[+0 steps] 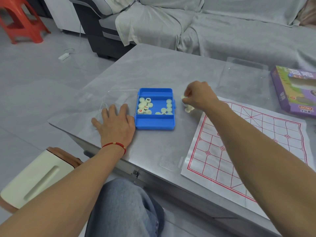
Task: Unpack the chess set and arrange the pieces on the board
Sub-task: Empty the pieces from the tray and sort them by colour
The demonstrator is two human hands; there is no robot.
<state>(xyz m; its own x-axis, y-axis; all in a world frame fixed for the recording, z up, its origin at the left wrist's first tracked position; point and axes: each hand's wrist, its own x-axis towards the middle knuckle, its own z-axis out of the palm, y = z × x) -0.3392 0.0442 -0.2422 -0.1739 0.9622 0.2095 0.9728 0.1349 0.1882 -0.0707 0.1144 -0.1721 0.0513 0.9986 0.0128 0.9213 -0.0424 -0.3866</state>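
My right hand [198, 95] pinches pale pieces [183, 98] mid-frame, just right of the blue box [154, 124]. My left hand [114, 121] lies flat on the desk [153, 69]. Pieces might slip, roll off, missing the board [256, 142] at lower right.

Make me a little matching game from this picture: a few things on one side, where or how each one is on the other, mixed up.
Things:
1. blue box
2. board sheet
3. left hand
4. right hand

States:
A. pinches a pale piece
B. rests flat on the table
C. holds loose pieces
D. spread out, red grid, no pieces visible on it

Pairs: 1-C, 2-D, 3-B, 4-A
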